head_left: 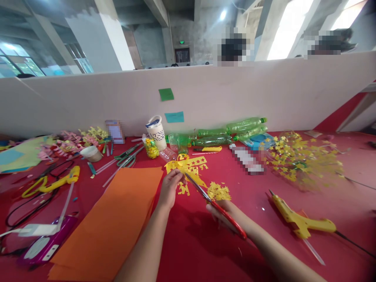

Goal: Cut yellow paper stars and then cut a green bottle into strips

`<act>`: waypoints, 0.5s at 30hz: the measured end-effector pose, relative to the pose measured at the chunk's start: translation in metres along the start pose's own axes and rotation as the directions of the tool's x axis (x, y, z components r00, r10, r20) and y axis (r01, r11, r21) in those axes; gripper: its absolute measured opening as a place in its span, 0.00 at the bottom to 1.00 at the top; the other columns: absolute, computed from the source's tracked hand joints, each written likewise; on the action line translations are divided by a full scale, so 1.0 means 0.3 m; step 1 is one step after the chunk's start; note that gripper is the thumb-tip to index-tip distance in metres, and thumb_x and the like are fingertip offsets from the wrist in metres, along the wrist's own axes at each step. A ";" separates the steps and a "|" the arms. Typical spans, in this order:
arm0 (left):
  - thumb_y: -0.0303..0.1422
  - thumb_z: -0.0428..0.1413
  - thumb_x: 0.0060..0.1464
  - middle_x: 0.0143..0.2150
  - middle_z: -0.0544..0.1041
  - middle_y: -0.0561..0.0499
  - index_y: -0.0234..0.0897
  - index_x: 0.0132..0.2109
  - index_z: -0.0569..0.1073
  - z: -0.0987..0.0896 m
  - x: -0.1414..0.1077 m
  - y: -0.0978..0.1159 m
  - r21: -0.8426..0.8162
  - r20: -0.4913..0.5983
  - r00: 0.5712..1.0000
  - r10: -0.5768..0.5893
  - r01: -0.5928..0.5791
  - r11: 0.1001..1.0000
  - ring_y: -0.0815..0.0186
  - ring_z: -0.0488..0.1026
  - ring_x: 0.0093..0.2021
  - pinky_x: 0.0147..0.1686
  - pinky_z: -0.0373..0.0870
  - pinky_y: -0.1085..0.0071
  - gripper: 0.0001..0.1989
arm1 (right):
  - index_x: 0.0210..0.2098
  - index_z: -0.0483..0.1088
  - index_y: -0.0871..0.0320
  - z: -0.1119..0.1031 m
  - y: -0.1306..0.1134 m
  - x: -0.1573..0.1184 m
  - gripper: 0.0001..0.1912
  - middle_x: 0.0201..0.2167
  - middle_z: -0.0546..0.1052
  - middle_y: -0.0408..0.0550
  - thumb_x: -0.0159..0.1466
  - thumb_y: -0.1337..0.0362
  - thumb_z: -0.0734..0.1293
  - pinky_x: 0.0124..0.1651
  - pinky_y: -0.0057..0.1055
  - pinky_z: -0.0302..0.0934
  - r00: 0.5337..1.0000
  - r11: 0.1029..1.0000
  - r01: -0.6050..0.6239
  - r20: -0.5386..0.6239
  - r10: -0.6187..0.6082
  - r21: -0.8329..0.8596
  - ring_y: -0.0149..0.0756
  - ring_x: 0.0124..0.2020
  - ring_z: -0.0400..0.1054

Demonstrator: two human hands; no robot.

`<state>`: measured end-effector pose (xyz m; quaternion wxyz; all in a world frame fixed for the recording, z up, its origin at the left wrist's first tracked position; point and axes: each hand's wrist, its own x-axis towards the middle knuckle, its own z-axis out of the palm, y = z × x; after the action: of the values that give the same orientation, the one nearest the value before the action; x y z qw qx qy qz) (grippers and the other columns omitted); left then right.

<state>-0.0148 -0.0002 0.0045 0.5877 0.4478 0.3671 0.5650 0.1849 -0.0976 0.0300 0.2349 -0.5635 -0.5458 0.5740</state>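
Note:
My right hand [221, 213] is closed round the red handles of a pair of scissors [227, 219], whose blades point up and left toward my left hand. The fingers of my left hand [173, 186] are pinched together at the edge of yellow paper [190, 171]; the exact piece between them is too small to make out. Yellow scraps with star-shaped holes [199, 161] lie just beyond. A small pile of yellow paper stars [219, 191] sits behind my right hand.
Orange sheets [117, 211] lie at left, near a purple power strip [48, 243]. One yellow glue gun [305, 223] is at right, below a star bouquet [296, 156]. Green bottles [213, 140] and a white cup [156, 133] stand along the partition [117, 94].

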 end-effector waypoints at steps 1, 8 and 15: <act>0.34 0.59 0.51 0.25 0.72 0.55 0.37 0.29 0.72 0.000 0.000 0.000 0.006 0.003 1.000 0.005 -0.005 1.000 0.69 0.68 0.27 0.34 0.65 0.73 0.06 | 0.20 0.59 0.58 -0.003 0.001 -0.002 0.30 0.11 0.62 0.38 0.57 0.37 0.62 0.12 0.20 0.46 1.000 1.000 -0.012 0.013 0.012 -0.013 0.22 0.09 0.53; 0.32 0.58 0.50 0.24 0.70 0.55 0.37 0.27 0.73 0.004 -0.002 0.008 0.043 0.027 0.999 0.018 -0.019 0.999 0.70 0.67 0.27 0.33 0.64 0.73 0.06 | 0.22 0.63 0.60 -0.019 0.019 -0.006 0.31 0.13 0.65 0.40 0.58 0.36 0.61 0.13 0.19 0.47 0.997 0.999 0.012 0.076 -0.010 -0.034 0.22 0.11 0.55; 0.31 0.58 0.49 0.23 0.70 0.55 0.37 0.27 0.74 0.005 -0.007 0.016 0.007 0.058 0.998 -0.001 0.000 1.000 0.69 0.67 0.26 0.31 0.64 0.73 0.05 | 0.23 0.63 0.60 -0.018 0.023 -0.004 0.30 0.14 0.66 0.40 0.60 0.37 0.61 0.13 0.18 0.46 0.997 0.999 0.022 0.076 -0.019 -0.039 0.21 0.11 0.55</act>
<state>-0.0152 -0.0027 0.0093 0.5967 0.4660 0.3518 0.5504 0.1924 -0.0987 0.0255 0.2086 -0.5401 -0.5716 0.5815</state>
